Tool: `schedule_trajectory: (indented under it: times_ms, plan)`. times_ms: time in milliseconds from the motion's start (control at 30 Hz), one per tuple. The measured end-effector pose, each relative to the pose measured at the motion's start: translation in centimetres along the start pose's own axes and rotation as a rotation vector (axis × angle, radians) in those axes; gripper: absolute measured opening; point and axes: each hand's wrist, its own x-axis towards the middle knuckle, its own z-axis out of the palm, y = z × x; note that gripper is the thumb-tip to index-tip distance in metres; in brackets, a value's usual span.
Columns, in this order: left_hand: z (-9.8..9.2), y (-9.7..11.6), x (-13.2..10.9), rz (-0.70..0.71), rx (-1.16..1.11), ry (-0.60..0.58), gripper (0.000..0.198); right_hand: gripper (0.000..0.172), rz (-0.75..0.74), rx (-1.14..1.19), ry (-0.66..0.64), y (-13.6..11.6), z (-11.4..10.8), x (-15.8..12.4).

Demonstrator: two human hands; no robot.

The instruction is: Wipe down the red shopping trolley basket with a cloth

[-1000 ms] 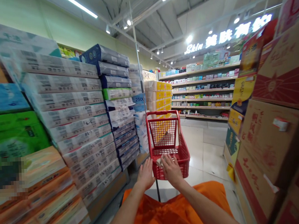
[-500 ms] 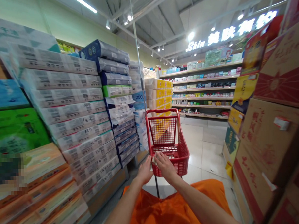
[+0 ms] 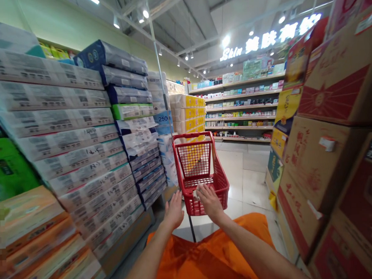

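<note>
A red mesh shopping cart basket (image 3: 219,182) stands in the aisle in front of me, with a thin metal pole (image 3: 158,66) rising from its left corner. My left hand (image 3: 174,212) rests against the basket's near left edge with its fingers stretched out. My right hand (image 3: 209,201) lies on the near rim, fingers spread and flat. A small pale thing shows at the rim between my hands; I cannot make out what it is. An orange cloth (image 3: 209,257) covers my lap below my arms.
Tall stacks of packaged tissue (image 3: 78,140) line the left side. Stacked cardboard boxes (image 3: 328,149) wall the right. The tiled floor (image 3: 246,182) runs ahead to shelves of small goods (image 3: 240,108) under a lit sign.
The view has moved forward and slightly right along the aisle with the cart. Both hands stay at the basket's near rim, fingers now more spread.
</note>
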Motion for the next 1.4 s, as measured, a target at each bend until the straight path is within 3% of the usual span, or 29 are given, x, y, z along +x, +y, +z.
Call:
schedule_trajectory:
  times_ms: [133, 200, 300, 367, 533, 600, 733, 800, 967, 1033, 1200, 1267, 1400]
  plan:
    - [0.6, 1.5, 0.0, 0.179, 0.163, 0.043, 0.073, 0.051, 0.252, -0.076, 0.046, 3.3, -1.5, -1.5]
    - [0.9, 2.2, 0.2, 0.21, 0.231, 0.05, 0.071, 0.05, 0.222, -0.059, 0.048, 2.6, -0.9, -1.3]
    - [1.1, 2.5, 0.7, 0.206, 0.299, 0.053, 0.07, 0.046, 0.066, -0.012, 0.027, 1.1, 0.2, -0.6]
    - [1.0, 2.2, 0.9, 0.191, 0.316, 0.047, 0.071, 0.047, 0.031, -0.015, 0.013, 1.7, 0.2, -0.6]
    - [1.2, 1.5, 1.2, 0.124, 0.314, 0.046, 0.076, 0.051, 0.249, -0.096, 0.049, 6.0, -1.6, -1.9]
    - [1.2, 1.5, 1.1, 0.118, 0.312, 0.041, 0.076, 0.051, 0.233, -0.076, 0.061, 5.3, -1.1, -1.7]
    - [0.6, 1.6, 1.1, 0.127, 0.313, 0.01, 0.076, 0.046, 0.007, 0.018, 0.055, 1.3, 1.0, -0.3]
    - [0.3, 1.5, 1.1, 0.124, 0.314, -0.002, 0.075, 0.046, -0.045, 0.02, 0.038, 1.3, 1.1, -0.2]
    - [0.2, 1.5, 1.2, 0.126, 0.287, -0.011, 0.077, 0.05, 0.19, -0.094, 0.069, 6.1, -1.1, -2.0]
    - [0.4, 1.7, 1.3, 0.128, 0.284, -0.008, 0.078, 0.049, 0.194, -0.101, 0.09, 6.0, -1.0, -2.2]
    - [0.8, 1.6, 1.7, 0.135, 0.302, 0.02, 0.08, 0.044, -0.037, -0.019, 0.106, 1.9, 1.3, -1.0]
    - [0.9, 1.3, 1.6, 0.143, 0.308, 0.033, 0.079, 0.046, -0.025, -0.022, 0.085, 2.4, 1.2, -1.0]
    - [0.8, 1.1, 1.4, 0.141, 0.297, 0.031, 0.078, 0.051, 0.2, -0.073, 0.084, 5.9, -0.5, -2.1]
